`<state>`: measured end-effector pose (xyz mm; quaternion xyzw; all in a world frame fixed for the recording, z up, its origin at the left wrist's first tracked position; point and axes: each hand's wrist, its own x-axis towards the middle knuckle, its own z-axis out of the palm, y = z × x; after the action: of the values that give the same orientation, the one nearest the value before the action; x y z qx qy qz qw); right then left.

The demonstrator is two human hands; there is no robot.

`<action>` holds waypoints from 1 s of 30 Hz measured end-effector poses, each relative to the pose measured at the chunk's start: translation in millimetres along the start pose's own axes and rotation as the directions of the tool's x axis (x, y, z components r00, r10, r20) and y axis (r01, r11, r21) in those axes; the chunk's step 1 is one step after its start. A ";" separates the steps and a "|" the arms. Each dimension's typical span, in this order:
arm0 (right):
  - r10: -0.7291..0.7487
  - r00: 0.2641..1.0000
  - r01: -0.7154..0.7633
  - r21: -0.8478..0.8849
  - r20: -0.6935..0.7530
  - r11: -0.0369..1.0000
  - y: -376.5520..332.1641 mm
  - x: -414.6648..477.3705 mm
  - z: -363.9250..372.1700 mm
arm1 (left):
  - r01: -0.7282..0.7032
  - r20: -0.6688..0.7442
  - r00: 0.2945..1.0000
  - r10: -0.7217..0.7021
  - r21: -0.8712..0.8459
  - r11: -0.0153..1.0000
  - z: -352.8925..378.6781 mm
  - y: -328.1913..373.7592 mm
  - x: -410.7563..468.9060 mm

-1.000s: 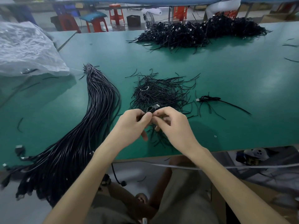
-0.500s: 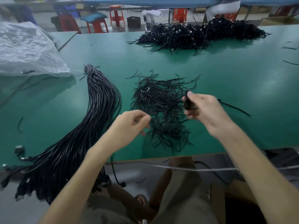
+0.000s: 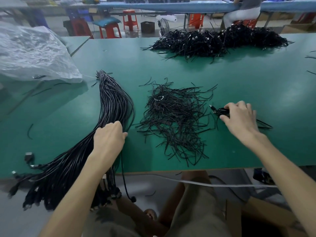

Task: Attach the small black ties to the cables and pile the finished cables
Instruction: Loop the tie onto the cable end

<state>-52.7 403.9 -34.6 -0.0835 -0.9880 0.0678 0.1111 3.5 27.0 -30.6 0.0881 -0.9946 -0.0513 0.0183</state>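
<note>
Hands now apart: right hand (image 3: pixel 241 117) grips tied cable (image 3: pixel 220 111) on bench (image 3: pixel 119 57); left hand (image 3: pixel 109 139) reaches bundle (image 3: pixel 112 103), grip unclear. Next cable likely.

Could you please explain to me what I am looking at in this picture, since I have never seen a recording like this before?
There is no machine here: a person works with bare hands, and the one picture comes from a camera worn on their head, looking down over both arms. On the green table lie a long bundle of cables on the left, a loose heap of short black ties in the middle, and a big pile of coiled cables at the far edge. A clear plastic bag sits far left. The left hand rests on the bundle; whether it grips a cable is hidden. The right hand holds a small coiled cable right of the ties.
</note>
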 end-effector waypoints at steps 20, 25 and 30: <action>-0.306 0.935 -0.114 0.968 0.181 0.224 -120.9 -71.3 -18.7 | 0.143 0.273 0.785 0.556 -0.953 0.266 -39.4 72.4 -50.0; -0.097 0.982 -0.148 0.977 0.164 0.151 -108.4 -63.3 -12.1 | 0.323 0.215 0.736 0.642 -0.945 -0.055 -40.6 43.7 -38.6; 0.031 0.988 -0.151 0.968 0.148 0.200 -86.0 -58.5 -2.0 | 0.392 -0.016 0.839 0.544 -0.676 -0.624 -38.1 19.9 -20.2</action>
<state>-8.8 309.6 -31.8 -0.0495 -0.7217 0.6849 0.0872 21.6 46.3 8.8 -0.1086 -0.3127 -0.9283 -0.1696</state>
